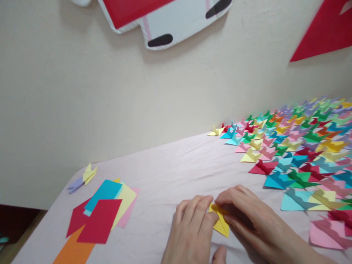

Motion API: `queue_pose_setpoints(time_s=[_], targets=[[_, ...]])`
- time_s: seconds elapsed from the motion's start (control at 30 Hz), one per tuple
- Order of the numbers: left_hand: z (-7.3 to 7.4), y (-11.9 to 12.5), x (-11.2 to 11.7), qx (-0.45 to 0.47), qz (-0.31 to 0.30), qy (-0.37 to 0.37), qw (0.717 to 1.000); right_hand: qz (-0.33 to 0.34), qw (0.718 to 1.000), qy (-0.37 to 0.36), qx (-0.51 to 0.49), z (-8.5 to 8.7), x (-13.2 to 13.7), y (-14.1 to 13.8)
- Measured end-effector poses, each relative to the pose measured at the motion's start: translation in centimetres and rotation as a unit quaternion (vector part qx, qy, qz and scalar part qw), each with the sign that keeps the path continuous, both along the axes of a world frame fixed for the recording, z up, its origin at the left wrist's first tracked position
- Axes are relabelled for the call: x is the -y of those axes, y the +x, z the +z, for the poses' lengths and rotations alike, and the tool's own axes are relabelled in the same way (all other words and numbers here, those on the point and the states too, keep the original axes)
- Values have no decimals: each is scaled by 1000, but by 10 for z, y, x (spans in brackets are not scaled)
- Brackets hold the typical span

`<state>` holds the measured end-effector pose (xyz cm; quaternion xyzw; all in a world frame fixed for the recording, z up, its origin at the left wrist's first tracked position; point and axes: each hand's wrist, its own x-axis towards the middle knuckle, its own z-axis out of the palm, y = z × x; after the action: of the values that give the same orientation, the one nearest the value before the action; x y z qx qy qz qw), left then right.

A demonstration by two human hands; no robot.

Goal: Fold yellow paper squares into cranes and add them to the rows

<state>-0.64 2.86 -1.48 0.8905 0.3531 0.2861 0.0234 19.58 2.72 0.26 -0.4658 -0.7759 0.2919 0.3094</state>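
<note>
A small folded yellow paper (220,222) lies on the pale pink tablecloth (170,172) near the front edge. My left hand (191,231) rests on its left side, fingers bent down and pressed on the paper. My right hand (247,216) covers its right side, fingertips pressed together on the fold at the top. Most of the paper is hidden under both hands.
A loose pile of flat coloured sheets (101,214) lies at the left, with two small folded pieces (84,178) behind it. Several rows of folded paper figures (297,154) fill the right side up to the cream wall (110,91). Red and white shapes hang on the wall.
</note>
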Motion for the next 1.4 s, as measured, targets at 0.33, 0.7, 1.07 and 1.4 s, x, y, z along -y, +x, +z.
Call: queue_pose_setpoints(time_s=[0.33,0.7,1.07,1.4], targets=[[13,-3,-5,19,-6,-69,997,26,999,20,24,6,2,0],[10,-4,-2,60,15,-106,992,56,997,37,44,2,-2,-1],[24,-14,-10,30,-2,-177,984,30,998,-14,51,5,1,-6],[24,-11,-8,12,27,-221,975,25,997,-40,67,4,-3,-7]])
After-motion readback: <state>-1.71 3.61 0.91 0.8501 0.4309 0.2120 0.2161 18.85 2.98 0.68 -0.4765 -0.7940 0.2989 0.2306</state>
